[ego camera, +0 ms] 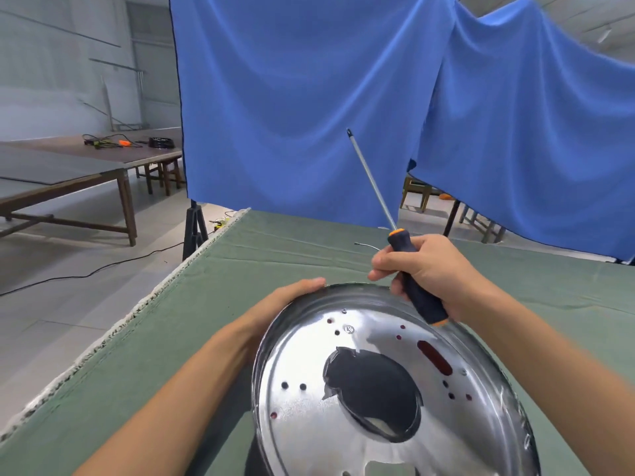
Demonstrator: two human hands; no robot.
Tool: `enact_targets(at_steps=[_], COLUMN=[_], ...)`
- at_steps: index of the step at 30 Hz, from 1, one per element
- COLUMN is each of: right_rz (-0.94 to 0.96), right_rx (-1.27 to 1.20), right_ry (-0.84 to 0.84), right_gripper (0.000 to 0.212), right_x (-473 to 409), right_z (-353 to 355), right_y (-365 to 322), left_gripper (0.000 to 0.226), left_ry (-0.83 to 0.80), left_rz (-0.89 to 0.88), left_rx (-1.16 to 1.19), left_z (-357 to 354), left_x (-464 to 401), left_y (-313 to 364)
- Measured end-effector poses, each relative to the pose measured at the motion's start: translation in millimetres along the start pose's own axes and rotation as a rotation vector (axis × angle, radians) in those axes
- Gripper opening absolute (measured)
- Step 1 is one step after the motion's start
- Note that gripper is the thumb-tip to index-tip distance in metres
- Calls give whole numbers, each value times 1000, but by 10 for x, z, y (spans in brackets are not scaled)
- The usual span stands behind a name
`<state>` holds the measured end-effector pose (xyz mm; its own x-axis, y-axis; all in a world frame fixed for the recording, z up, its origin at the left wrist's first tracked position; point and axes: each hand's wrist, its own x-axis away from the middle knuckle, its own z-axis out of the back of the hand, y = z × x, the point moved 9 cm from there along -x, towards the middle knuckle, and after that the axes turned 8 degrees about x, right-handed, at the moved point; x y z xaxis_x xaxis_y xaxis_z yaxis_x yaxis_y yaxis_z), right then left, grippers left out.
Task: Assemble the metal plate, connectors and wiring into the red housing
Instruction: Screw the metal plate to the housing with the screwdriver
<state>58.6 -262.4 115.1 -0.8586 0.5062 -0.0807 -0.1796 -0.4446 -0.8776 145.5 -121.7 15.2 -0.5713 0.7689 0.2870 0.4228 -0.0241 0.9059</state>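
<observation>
A round shiny metal plate point(309, 424) with a large dark centre opening, several small holes and a red slot fills the lower middle, tilted toward me. Red shows only through the holes; the housing under it is otherwise hidden. My left hand point(292, 297) grips the plate's far left rim. My right hand point(426, 269) is closed around the black and orange handle of a long screwdriver point(417, 290), held above the plate's far edge with its thin steel shaft pointing up and away. A small screw point(349, 328) sits in the plate near its far side.
A green cloth point(240, 276) covers the work table, whose left edge runs diagonally. A thin wire point(367, 245) lies on the cloth behind my right hand. Blue curtains point(309, 97) hang behind. A long wooden table point(86, 159) with tools stands at far left; a black cable crosses the floor.
</observation>
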Motion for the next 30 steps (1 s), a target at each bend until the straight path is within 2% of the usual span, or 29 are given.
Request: enact_targets(at_steps=[3, 4, 7, 9, 13, 15, 18, 21, 24, 27, 30], right_rz=[-34, -42, -47, -53, -63, -54, -37, -21, -6, -1, 14], right_rx=[-38, -53, -77, -84, -110, -115, -96, -78, -71, -71, -69], right_ry=[-13, -15, -19, -20, -34, -42, -58, -80, -90, -56, -14], right_gripper=[12, 12, 12, 12, 14, 14, 12, 12, 14, 16, 15], right_x=[-6, -11, -34, -47, -66, -71, -83, -103, -105, -94, -93], right_z=[-88, -104, -139, -153, -169, -161, -157, -173, -189, -165, -83], right_y=[121, 157, 248, 306, 385, 387, 366, 331, 319, 350, 362], left_gripper=[42, 46, 40, 29, 21, 16, 14, 20, 18, 37, 34], left_ry=[-103, -91, -51, -8, 100, 97, 7, 88, 174, 114, 61], left_rz=[56, 62, 41, 0, -103, -69, 22, -93, -228, -125, -56], left_rx=[105, 127, 175, 64, -424, -641, -709, -736, -590, -173, -9], left_z=[-68, -32, 64, 108, 216, 303, 318, 250, 172, 27, -133], left_x=[-30, -48, -112, -125, -73, -18, 60, 0, -99, -196, -198], left_y=[-86, -105, -75, -28, 92, 135, 111, 182, 246, 64, -77])
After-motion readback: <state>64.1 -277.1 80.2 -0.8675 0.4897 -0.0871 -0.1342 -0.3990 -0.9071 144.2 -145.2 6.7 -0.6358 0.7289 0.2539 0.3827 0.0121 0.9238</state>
